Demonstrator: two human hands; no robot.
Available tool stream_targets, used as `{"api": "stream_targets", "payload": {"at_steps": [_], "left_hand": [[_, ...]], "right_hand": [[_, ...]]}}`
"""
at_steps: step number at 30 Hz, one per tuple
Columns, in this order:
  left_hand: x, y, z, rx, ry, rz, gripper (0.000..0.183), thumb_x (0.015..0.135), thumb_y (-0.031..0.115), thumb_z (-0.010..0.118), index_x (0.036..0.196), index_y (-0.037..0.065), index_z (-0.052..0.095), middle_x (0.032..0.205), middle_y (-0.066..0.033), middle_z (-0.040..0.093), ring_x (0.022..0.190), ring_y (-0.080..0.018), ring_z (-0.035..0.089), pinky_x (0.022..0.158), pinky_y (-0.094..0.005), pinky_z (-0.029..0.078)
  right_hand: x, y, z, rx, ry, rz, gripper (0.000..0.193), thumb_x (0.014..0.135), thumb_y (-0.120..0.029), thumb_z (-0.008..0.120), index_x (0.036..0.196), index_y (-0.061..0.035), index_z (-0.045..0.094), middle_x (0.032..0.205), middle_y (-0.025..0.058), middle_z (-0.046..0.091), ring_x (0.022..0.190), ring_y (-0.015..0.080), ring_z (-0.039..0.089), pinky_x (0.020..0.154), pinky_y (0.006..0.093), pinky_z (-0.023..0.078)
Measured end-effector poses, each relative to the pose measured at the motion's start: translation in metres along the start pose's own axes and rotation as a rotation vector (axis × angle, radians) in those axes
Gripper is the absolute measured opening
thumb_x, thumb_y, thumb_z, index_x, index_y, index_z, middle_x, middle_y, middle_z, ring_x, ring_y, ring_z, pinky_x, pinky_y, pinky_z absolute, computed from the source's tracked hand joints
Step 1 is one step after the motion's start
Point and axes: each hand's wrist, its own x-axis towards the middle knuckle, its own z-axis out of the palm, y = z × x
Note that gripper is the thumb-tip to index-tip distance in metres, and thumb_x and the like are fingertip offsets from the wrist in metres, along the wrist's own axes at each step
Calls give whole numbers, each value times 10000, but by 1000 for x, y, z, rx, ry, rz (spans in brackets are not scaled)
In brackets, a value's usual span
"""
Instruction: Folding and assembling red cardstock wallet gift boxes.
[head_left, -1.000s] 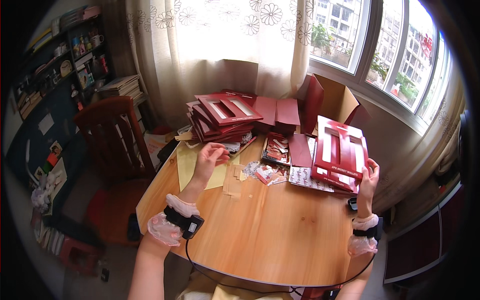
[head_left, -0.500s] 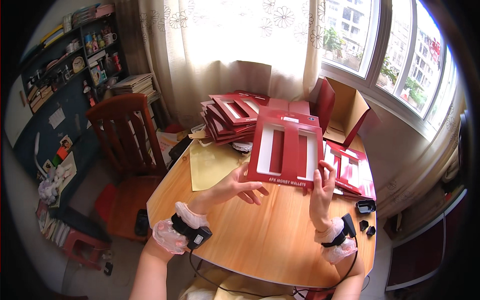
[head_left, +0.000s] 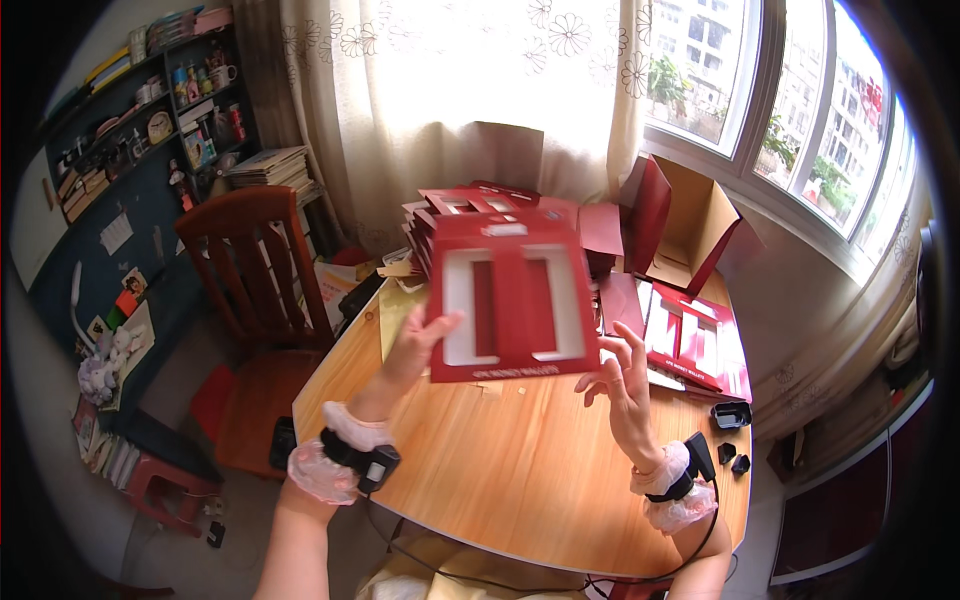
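Note:
A flat red cardboard box (head_left: 515,300) with two long window cut-outs hangs tilted over the table, slightly smeared by motion. My left hand (head_left: 412,345) grips its left edge, thumb lying on the front face. Beside the lower right corner, my right hand (head_left: 625,390) is raised with fingers apart and holds nothing. Behind the held box stands an untidy stack of similar red boxes (head_left: 455,203), partly covered by it. More windowed red packaging (head_left: 683,325) lies flat at the table's right side.
An open carton (head_left: 700,228), red outside and brown inside, stands at the back right. A small black tray (head_left: 731,414) and two black pieces (head_left: 728,454) sit near the right edge. Yellow paper (head_left: 398,312) lies at the left of the wooden table (head_left: 500,470); a wooden chair (head_left: 250,260) stands beyond.
The windowed box has moved left and nearer. My left hand, open before, now grips its left edge. My right hand has let go of the right edge.

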Motion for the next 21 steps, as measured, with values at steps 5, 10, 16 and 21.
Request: {"api": "stream_targets", "payload": {"at_steps": [5,10,16,21], "left_hand": [[-41,37,-70,39,178,112,439,961,65,571,1387,10,482,1261,-77,620,1125,-147,600,975,-300,474],[-72,25,-114,174,284,55,451,954,60,566,1386,-14,459,1274,-106,619,1130,-156,607,983,-300,468],[-95,13,-125,214,401,-26,448,946,54,550,1380,-21,467,1256,-126,630,1117,-163,619,977,-305,476],[-94,21,-127,202,403,-23,450,944,52,541,1383,-22,470,1258,-125,630,1121,-172,622,980,-314,481]], "right_hand": [[-14,9,-18,-136,-46,47,391,1037,-87,487,1408,-45,369,1209,104,548,739,101,623,554,207,477],[-20,28,-29,-159,-74,131,298,1026,-64,507,1319,-42,461,1146,77,579,741,84,606,560,202,466],[-24,23,-26,-224,-106,167,268,1016,-45,523,1281,-40,484,1090,54,595,741,78,602,554,204,460],[-32,23,-31,-264,-108,197,252,1010,-39,530,1259,-41,500,1068,51,601,745,78,602,543,205,459]]}}
